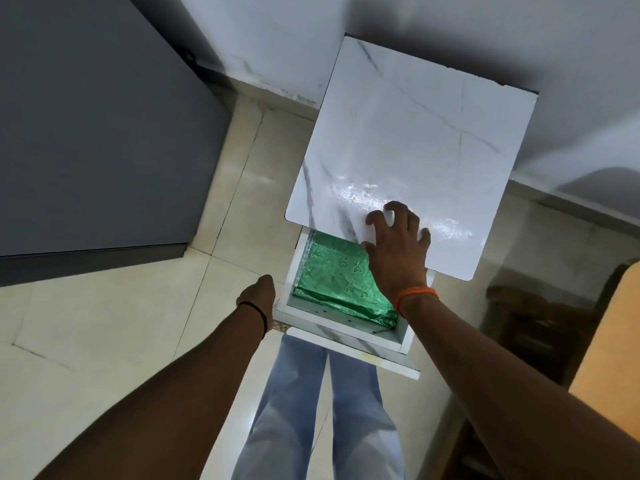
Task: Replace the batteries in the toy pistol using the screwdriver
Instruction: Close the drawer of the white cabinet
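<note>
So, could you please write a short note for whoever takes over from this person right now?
Right hand: fingers spread, resting on the front edge of the white marble-look tabletop, holding nothing.
Left hand: at the left side of the open drawer; its fingers are hidden, so its grip cannot be told.
The drawer shows only a green patterned foil sheet.
The toy pistol, screwdriver and batteries are not in view.
Done: the drawer is open.
Left: find the things, then do the whole battery swap.

The single head view looks steeply down, near a marble-topped stand (398,140) and its open drawer (346,336).
</note>
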